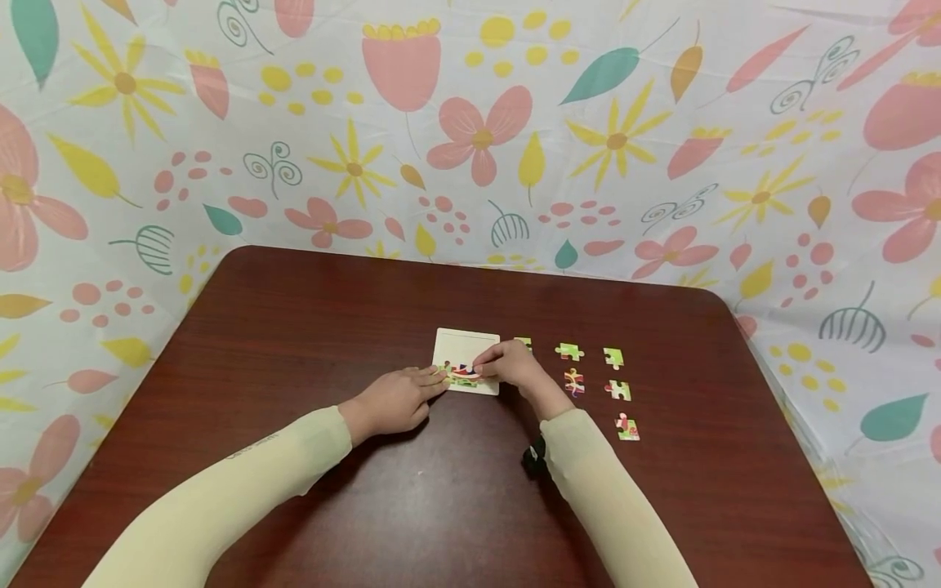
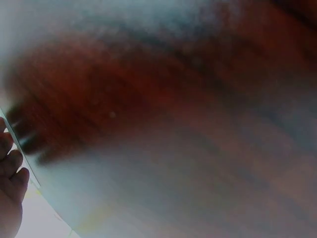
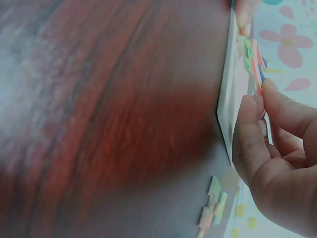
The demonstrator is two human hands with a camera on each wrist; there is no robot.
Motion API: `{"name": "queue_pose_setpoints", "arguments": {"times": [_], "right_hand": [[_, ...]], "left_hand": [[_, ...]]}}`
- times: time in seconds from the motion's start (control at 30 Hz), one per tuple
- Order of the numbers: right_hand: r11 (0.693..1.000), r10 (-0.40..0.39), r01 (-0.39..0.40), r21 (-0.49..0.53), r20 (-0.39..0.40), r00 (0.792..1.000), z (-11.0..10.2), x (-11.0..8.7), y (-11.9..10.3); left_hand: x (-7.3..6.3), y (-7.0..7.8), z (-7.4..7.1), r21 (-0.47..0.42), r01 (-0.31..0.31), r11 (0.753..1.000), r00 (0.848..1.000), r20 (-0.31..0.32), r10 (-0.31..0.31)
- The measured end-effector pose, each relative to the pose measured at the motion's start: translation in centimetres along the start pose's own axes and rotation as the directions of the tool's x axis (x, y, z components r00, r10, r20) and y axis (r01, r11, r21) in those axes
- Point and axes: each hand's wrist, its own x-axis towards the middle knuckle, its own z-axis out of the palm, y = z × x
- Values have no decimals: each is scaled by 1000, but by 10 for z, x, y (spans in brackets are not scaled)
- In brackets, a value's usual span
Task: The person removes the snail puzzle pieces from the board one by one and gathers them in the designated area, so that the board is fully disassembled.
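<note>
A small white puzzle tray [image 1: 470, 341] lies on the table, with colourful jigsaw pieces along its lower left part. My left hand [image 1: 397, 400] reaches in from the left, its extended fingertips resting on the tray's left edge and the pieces there. From the right, my right hand [image 1: 516, 369] pinches a puzzle piece [image 3: 258, 74] between thumb and fingers, low over the tray beside the other pieces. In the left wrist view only the fingers [image 2: 12, 166] of the left hand show, at the left edge.
Several loose puzzle pieces lie to the right of the tray, among them a green one [image 1: 569, 351], a red-and-yellow one [image 1: 574, 381] and a corner one [image 1: 628, 427]. A dark wooden table [image 1: 294, 327] bears everything, with a flowered cloth [image 1: 478, 139] behind it.
</note>
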Motion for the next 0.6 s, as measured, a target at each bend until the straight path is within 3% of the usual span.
{"name": "queue_pose_setpoints", "arguments": {"times": [0.2,0.6], "right_hand": [[1000,-16,15,18,16,1000,-14,-10,3],[996,-38,43,-81,53,998,-59,-34,23]], "left_hand": [[0,-1,1,-3,4,1000,1000,-1,-4],[1,-1,-1,-22,26,999,1000,13,-25]]}}
